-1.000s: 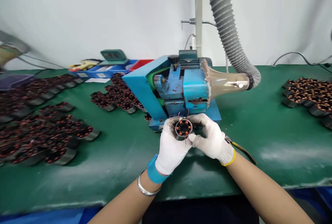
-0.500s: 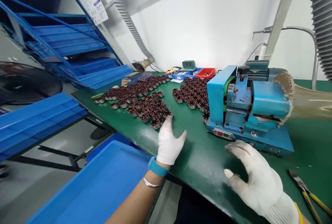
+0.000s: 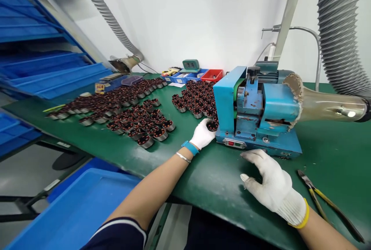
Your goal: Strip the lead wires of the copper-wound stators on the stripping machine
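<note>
Hiding a wound ring (image 3: 213, 127) in part, the left hand (image 3: 203, 134) obscures its grip.

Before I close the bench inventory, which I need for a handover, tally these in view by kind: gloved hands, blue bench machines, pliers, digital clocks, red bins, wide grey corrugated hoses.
Gloved hands: 2
Blue bench machine: 1
Pliers: 1
Digital clock: 1
Red bin: 1
Wide grey corrugated hoses: 2
Total: 8

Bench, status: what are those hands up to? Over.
Left hand at a round wound part, grip unclear. Right hand open, empty. Blue machine close beside that part. Pliers off to the right.
</note>
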